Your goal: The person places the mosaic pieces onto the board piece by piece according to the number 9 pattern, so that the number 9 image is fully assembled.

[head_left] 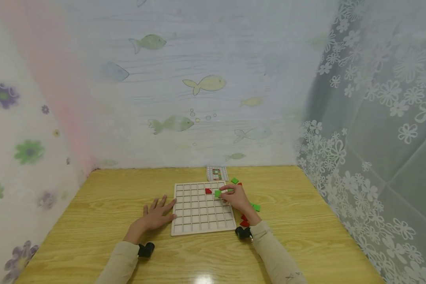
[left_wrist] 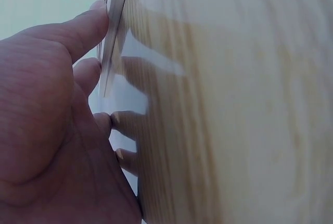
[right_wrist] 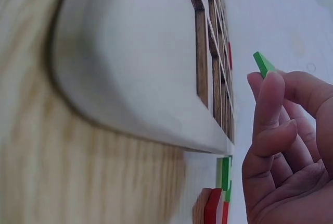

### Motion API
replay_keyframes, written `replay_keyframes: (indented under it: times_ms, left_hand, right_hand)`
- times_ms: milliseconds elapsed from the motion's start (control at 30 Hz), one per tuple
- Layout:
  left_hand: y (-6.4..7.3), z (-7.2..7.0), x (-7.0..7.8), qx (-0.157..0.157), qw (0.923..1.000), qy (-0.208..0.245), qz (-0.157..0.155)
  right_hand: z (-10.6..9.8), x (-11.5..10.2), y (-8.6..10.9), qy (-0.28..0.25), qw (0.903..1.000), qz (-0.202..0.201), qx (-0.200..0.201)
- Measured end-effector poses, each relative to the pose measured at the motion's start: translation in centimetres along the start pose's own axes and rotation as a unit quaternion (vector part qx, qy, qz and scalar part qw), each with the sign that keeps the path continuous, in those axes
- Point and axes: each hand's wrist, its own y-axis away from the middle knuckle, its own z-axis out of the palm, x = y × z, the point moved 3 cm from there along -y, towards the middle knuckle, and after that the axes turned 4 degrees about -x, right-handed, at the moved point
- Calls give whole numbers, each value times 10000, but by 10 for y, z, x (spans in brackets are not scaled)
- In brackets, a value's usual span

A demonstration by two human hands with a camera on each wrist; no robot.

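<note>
A pale wooden grid board (head_left: 191,232) with square recesses lies on the table. My right hand (head_left: 237,197) pinches a green square tile (head_left: 217,193) between thumb and fingers above the board's upper right part; the right wrist view shows this green tile (right_wrist: 264,63) raised over the grid. Just left of it, a red tile (head_left: 208,191) with one slanted or curved edge sits in a cell. My left hand (head_left: 155,217) lies with fingers spread at the board's left edge, thumb and index fingertip against the rim, as the left wrist view also shows.
A small pattern card (head_left: 217,173) with a coloured figure on a grid lies behind the board. To the right are loose green tiles (head_left: 256,208) and red tiles (head_left: 244,223), partly behind my right hand. A wall with painted fish (head_left: 206,83) rises at the table's far edge.
</note>
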Motion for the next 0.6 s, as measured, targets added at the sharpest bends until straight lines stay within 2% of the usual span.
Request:
replay_keyframes:
  times_ms: [100, 233, 333, 500, 600]
  left_hand:
    - [1, -2, 3, -39, 10000, -41, -35]
    - [1, -2, 2, -2, 10000, 45, 71]
    - [-1, -1, -2, 31, 9998, 143, 154]
    - [-7, 4, -12, 69, 9999, 66, 114]
    - [-8, 5, -15, 110, 9998, 63, 156]
  right_hand:
    - [2, 0, -1, 44, 10000, -31, -5]
    - [4, 0, -2, 19, 9999, -94, -80]
    - [5, 0, -4, -4, 9998, -141, -129]
    - [8, 1, -7, 52, 9994, -254, -223]
    - [9, 14, -16, 80, 9994, -257, -219]
